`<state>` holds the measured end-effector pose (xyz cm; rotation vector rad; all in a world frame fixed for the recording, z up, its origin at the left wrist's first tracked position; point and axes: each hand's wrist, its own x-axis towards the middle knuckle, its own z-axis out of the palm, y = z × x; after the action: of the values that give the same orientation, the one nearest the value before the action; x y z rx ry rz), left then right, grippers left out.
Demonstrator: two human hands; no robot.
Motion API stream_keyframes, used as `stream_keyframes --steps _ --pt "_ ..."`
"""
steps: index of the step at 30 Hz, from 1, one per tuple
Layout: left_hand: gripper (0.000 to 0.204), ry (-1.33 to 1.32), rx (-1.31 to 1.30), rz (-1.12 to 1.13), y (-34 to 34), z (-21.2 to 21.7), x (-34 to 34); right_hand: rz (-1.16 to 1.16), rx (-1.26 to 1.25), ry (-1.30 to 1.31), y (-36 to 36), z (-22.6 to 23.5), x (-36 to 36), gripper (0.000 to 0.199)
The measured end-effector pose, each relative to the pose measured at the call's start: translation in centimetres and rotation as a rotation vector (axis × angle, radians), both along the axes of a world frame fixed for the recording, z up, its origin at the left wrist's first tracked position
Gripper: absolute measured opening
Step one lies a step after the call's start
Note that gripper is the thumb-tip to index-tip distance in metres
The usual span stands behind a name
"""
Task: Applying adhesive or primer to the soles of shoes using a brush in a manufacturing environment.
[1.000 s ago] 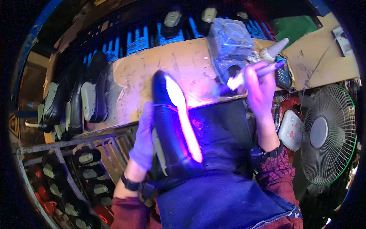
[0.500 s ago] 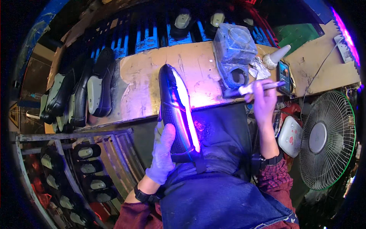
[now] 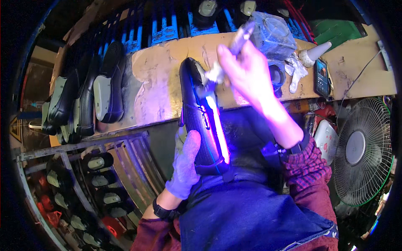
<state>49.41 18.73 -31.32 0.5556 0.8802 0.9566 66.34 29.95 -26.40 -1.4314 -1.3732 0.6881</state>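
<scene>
A black shoe (image 3: 193, 129) stands tilted, toe away from me, with a bright violet-white strip of light along its right edge. My left hand (image 3: 184, 167), in a pale glove, grips it near the heel, thumb along the side. In my bare right hand (image 3: 250, 77) is a brush (image 3: 215, 74) with a pale wrapped middle. Its dark bristles are at the shoe's front right edge, apparently touching; glare and blur make the contact hard to tell. The brush handle sticks up beyond my fingers. A dark apron (image 3: 251, 205) lies across my lap under the shoe.
Cardboard (image 3: 161, 83) covers the bench. Black shoes (image 3: 109, 92) stand at left, and a rack (image 3: 79, 180) of shoes is below. A grimy plastic container (image 3: 274, 35), a white cone (image 3: 317, 52) and a phone (image 3: 321, 79) sit at right. A fan (image 3: 356, 148) stands lower right.
My right hand has swung left and away from me, bringing the brush from beside the container to the shoe's front edge. The shoe and left hand have shifted slightly right.
</scene>
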Motion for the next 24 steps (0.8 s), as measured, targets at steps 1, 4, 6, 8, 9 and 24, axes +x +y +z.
stream_keyframes --steps 1,4,6,8,9,24 --pt "0.05 0.004 -0.004 0.002 -0.1 -0.2 -0.1 0.023 0.006 -0.044 -1.6 0.0 -0.2 0.027" --pt "0.056 -0.046 -0.002 -0.088 -0.5 -1.9 -0.8 0.1 0.111 -0.067 -5.6 -0.6 -0.4 0.022" --pt "0.059 -0.064 -0.008 -0.1 -0.5 -2.1 -0.8 0.158 0.208 -0.065 -7.1 -0.8 -0.3 0.013" --pt "0.062 -0.081 -0.012 -0.118 -0.3 -1.3 -0.1 0.155 0.188 0.054 -8.1 -0.7 -0.5 0.017" --pt "0.056 -0.223 -0.049 -0.109 -0.2 -0.2 0.6 0.152 0.221 0.086 -8.5 -0.6 -0.4 0.017" --pt "0.073 -0.13 0.402 0.512 2.8 -4.2 -0.5 0.86 0.61 -0.239 -7.1 8.4 0.8 0.025"
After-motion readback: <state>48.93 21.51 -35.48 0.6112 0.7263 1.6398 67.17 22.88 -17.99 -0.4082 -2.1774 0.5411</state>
